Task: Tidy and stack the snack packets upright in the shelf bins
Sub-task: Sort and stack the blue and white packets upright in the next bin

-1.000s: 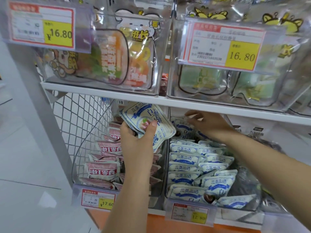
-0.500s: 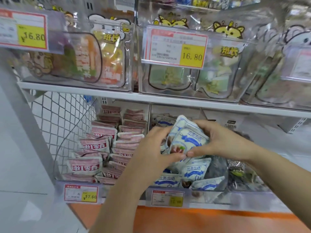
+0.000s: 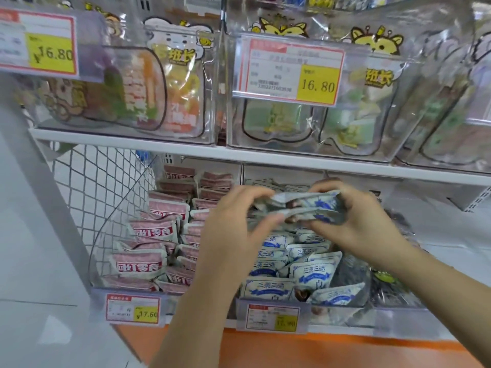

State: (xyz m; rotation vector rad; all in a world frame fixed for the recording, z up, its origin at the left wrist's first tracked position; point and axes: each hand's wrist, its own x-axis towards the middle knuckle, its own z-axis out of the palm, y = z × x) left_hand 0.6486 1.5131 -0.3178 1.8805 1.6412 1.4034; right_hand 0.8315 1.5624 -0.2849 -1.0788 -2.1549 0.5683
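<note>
You are holding a small stack of blue-and-white packets (image 3: 308, 208) in the air between both hands, just above the middle bin (image 3: 342, 310) on the lower shelf. The stack is lying on its side, with its long axis running left to right and its thin edges facing you. Your left hand (image 3: 239, 224) is pinching the left end, thumb under and fingers curled over. Your right hand (image 3: 364, 224) is gripping the right end the same way, so both are equally near. The blue-and-white packets already in the bin (image 3: 273, 266) are sitting directly below your fingers, leaning in loose rows. The stack is probably going to need turning upright before going straight down. The pink packets (image 3: 156, 229) are filling the neighbouring bin to the left.
</note>
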